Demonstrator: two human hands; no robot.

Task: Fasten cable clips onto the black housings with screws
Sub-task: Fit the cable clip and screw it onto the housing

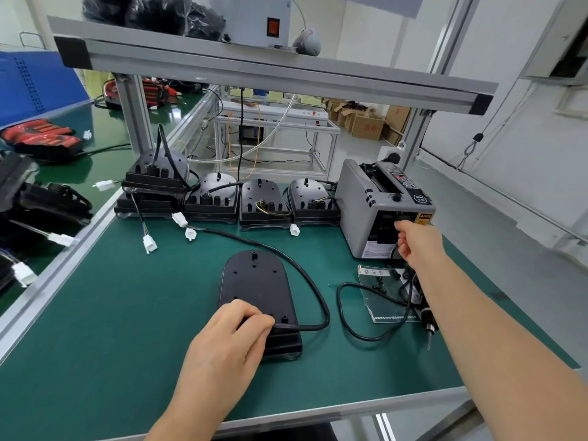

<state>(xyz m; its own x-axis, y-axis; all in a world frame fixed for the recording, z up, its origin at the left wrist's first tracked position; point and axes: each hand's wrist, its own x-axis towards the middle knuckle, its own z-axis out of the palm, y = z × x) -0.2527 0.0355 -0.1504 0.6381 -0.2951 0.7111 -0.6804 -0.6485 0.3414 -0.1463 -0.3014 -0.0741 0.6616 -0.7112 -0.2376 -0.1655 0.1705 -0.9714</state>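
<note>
A black housing (254, 288) lies flat, back up, mid-counter (127, 329), rounded end pointing away. Its black cable (305, 275) loops from the near end off right. More housings (264, 202) sit side by side along the far edge, the leftmost stacked.

The green-matted table (127, 313) with its aluminium edge carries a black oval plastic housing (254, 281) near the front, its black cable (327, 315) looping to the right. A row of similar black housings (264, 202) lines the back, beside a grey box-shaped machine (359, 211). A clear plastic bag (381, 292) lies on the right.
</note>
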